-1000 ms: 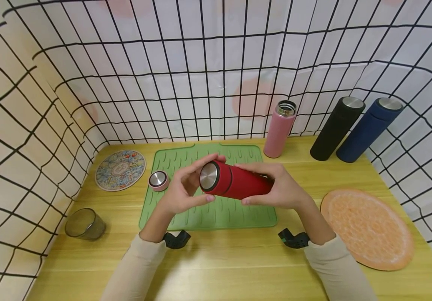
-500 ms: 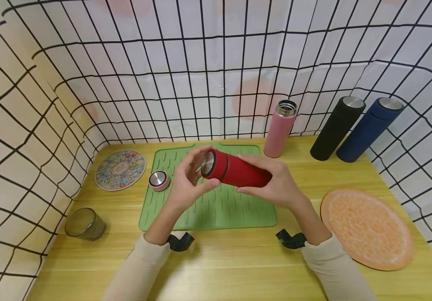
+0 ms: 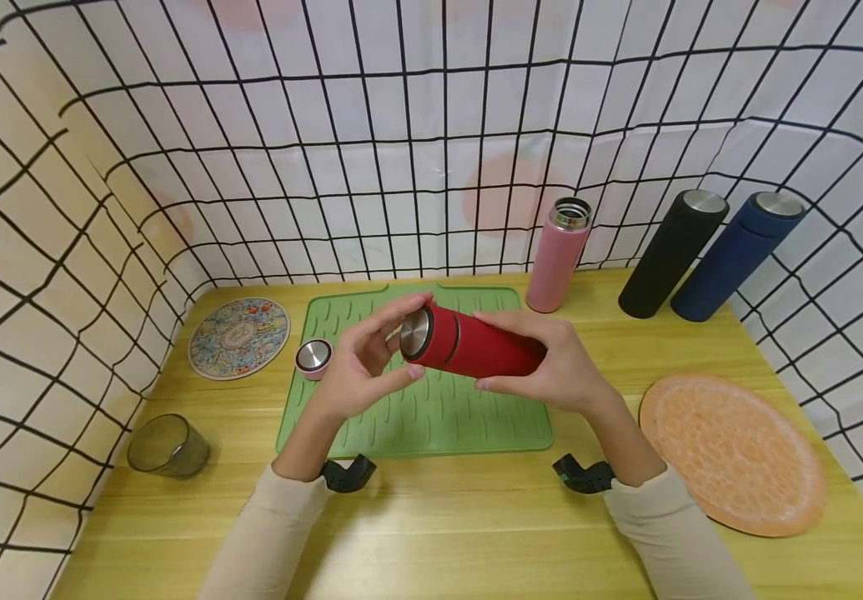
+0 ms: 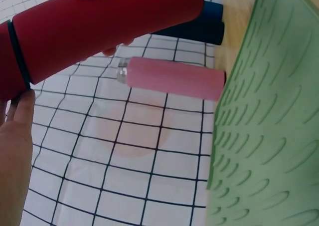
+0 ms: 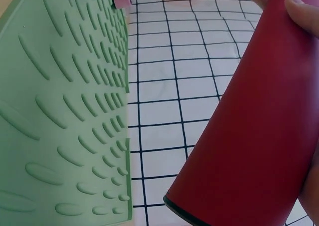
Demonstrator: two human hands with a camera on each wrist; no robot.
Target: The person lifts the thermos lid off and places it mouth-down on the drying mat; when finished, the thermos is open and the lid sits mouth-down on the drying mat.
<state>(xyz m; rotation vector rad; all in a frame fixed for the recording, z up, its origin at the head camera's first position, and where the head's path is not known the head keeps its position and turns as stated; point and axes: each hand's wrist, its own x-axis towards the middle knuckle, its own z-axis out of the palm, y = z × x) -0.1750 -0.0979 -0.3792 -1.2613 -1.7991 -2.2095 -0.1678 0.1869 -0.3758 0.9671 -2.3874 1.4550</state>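
A red thermos (image 3: 487,346) is held tilted above the green drying mat (image 3: 431,425), its steel-topped lid (image 3: 442,335) pointing left and still on the body. My right hand (image 3: 559,362) grips the lower body, thumb on the near side and fingers over the far side. Round the lid end, my left hand (image 3: 363,362) has its thumb at the lower edge and fingertips at the top. In the left wrist view a dark ring (image 4: 19,54) marks the seam between lid and body. On the mat's left side lies a small pink lid (image 3: 314,357), partly beside my left hand.
An uncapped pink thermos (image 3: 557,258) stands behind the mat. Farther right are a black thermos (image 3: 667,258) and a blue one (image 3: 735,260). A patterned round coaster (image 3: 239,337) and a glass (image 3: 168,446) sit left; an orange round mat (image 3: 731,454) lies right. Grid-patterned cloth walls surround the table.
The red thermos rose slightly, then dipped a little, staying in both hands. My left hand moved up and round the lid, then shifted back slightly left.
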